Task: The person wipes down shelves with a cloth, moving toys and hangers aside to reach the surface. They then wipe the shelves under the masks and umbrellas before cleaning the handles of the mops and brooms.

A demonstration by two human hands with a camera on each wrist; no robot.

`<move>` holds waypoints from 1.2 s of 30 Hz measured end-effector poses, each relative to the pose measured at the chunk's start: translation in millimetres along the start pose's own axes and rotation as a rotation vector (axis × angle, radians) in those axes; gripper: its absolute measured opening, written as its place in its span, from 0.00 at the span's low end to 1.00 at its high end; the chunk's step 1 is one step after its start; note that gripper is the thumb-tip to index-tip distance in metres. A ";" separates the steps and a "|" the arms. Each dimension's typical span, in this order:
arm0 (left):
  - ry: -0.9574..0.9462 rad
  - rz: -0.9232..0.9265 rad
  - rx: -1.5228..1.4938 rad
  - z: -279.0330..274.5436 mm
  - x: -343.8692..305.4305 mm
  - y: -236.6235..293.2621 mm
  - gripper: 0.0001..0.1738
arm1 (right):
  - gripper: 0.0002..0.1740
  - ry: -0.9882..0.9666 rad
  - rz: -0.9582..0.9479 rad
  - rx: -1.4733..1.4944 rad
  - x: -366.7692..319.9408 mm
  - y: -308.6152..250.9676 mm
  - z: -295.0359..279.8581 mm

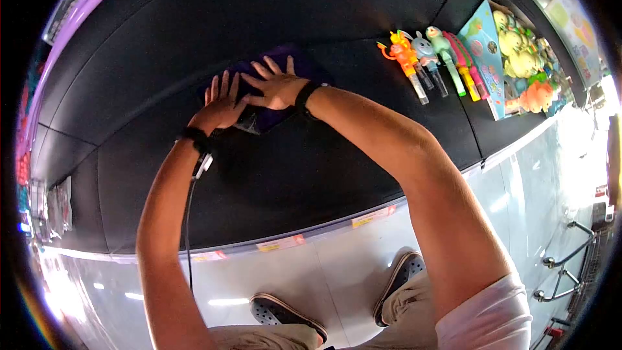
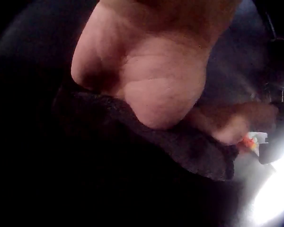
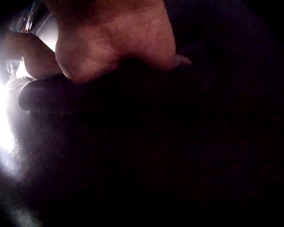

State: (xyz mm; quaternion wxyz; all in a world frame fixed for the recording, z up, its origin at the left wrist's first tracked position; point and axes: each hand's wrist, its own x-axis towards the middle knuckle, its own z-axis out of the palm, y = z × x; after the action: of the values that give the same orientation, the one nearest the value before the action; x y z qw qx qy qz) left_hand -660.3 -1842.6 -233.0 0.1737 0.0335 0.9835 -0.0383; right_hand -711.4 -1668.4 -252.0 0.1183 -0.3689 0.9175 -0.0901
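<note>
A dark purple, plush-looking cloth (image 1: 275, 117) lies on the black shelf surface. My left hand (image 1: 222, 109) rests on its left part with fingers straight and pointing away from me. Fingers spread, my right hand (image 1: 280, 89) presses on the cloth just to the right, its thumb close to the left hand. In the left wrist view, the heel of the left hand (image 2: 156, 75) bears on the thick, rounded edge of the cloth (image 2: 194, 156). From the right wrist, the palm of the right hand (image 3: 113, 42) is seen down on the same dark fabric; much there is in shadow.
Several animal-topped stick toys (image 1: 427, 58) lie in a row to the right. Beside them stands a blue display box (image 1: 484, 58) of colourful toys. Price labels (image 1: 280, 242) run along the shelf's front edge. A cable (image 1: 188, 220) hangs from the left wrist.
</note>
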 end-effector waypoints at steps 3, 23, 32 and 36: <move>-0.033 0.004 -0.002 0.7 1.7 -0.1 0.39 | 0.48 -0.031 0.006 -0.006 -1.8 -0.6 -3.7; -0.039 0.339 -0.002 67.7 -180.4 69.2 0.53 | 0.56 0.064 -0.283 0.082 -204.6 -79.5 53.1; -0.063 0.401 -0.006 66.4 -188.1 77.4 0.53 | 0.51 0.172 -0.359 0.184 -229.5 -76.4 54.3; -0.025 0.434 -0.065 73.5 -179.5 77.1 0.53 | 0.43 0.216 -0.316 0.158 -218.7 -55.2 54.1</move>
State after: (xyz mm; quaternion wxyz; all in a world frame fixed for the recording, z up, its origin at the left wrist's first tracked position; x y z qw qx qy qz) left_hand -461.0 -1781.7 -245.0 0.1912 0.2383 0.9517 0.0311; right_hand -506.8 -1559.2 -256.8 0.0322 -0.4860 0.8457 -0.2180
